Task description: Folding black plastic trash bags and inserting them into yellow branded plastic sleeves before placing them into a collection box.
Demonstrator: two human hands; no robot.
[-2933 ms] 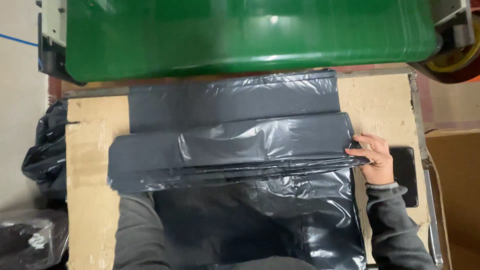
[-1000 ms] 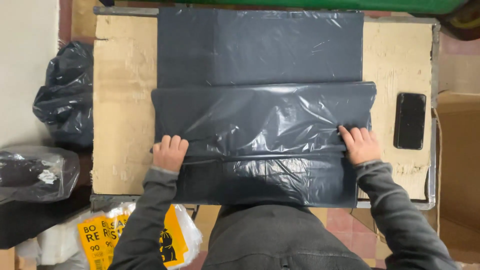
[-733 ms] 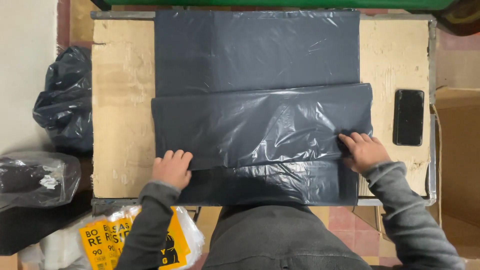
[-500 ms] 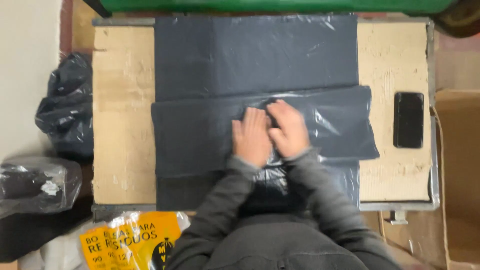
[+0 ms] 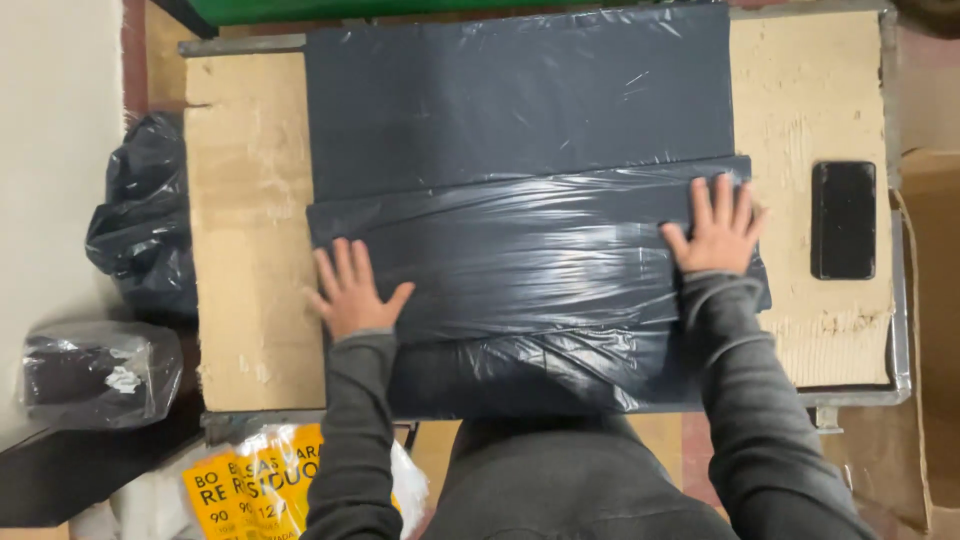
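A large dark grey plastic bag (image 5: 520,130) lies flat on the worn wooden table (image 5: 250,250), with a folded band (image 5: 520,260) across its middle. My left hand (image 5: 350,290) presses flat, fingers spread, on the left end of that fold. My right hand (image 5: 718,228) presses flat on the fold's right end. Neither hand grips anything. The bag's near edge hangs over the table's front toward my body.
A black phone (image 5: 843,220) lies on the table's right side. Left of the table sit a crumpled black bag (image 5: 140,230), a clear-wrapped roll of dark bags (image 5: 90,372) and a yellow printed package (image 5: 250,480). A cardboard box (image 5: 930,330) stands at right.
My hands were together at the fold's middle half a second ago; now they have slid apart to its left and right ends, flattening the plastic.
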